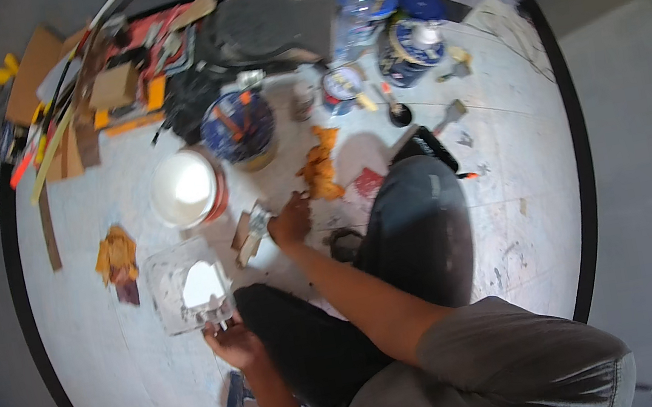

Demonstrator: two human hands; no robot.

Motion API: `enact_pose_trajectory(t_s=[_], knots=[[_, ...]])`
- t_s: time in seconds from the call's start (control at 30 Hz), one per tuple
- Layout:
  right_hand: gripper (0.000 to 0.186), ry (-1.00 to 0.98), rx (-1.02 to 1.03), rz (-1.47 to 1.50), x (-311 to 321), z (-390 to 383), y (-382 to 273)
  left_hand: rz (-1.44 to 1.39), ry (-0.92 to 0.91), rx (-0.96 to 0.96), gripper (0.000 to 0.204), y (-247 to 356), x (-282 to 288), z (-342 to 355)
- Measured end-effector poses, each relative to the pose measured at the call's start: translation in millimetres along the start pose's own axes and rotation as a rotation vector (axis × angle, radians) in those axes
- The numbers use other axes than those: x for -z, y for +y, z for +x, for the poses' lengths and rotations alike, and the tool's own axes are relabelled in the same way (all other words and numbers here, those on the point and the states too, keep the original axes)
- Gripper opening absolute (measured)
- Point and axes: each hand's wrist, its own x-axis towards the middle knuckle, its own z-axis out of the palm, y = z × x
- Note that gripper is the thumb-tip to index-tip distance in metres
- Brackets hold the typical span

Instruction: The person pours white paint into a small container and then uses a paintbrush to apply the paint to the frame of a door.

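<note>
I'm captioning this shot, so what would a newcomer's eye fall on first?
Probably the round white bucket left of centre, its inside glaring bright, and just below it the square translucent plastic tub with a bright white patch inside, the left hand at its lower edge. Next, perhaps, a crumpled orange scrap lower left of the bucket, and a longer, jagged orange piece just above and right of the right hand.

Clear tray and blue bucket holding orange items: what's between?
White bucket with a reddish outside, between the clear tray and the blue bucket; head view.
</note>
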Motion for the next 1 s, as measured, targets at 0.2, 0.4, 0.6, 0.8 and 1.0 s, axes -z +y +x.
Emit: enact_pose_trajectory(t_s=[0.2, 0.4, 0.6, 0.8, 1.0], knots=[[0.08, 0.202, 0.269, 0.801, 124.4, 19.6, -61.9, 0.082, -0.144, -0.136, 0.048, 10.7, -66.4, -11.6], [0.051, -0.377, 0.756, 1.281, 331.9, 3.5, -54.8, 0.082, -0.225, -0.192, 0.066, 28.6, -107.3, -48.2], [0.031, -0.36, 0.69, 1.348, 434.0, 51.8, 106.9, 0.062, -0.328, -0.119, 0.072, 23.3, -117.3, -82.9], [0.014, 0.088, 0.056, 1.407, 413.1, 82.0, 298.3, 0.172, -0.384, -0.108, 0.071, 21.3, -133.6, -101.3], [0.016, 0.186, 0.041, 1.086, 383.5, 138.2, 388.6, 0.139, -0.431, -0.037, 0.078, 7.5, -159.5, -93.5]])
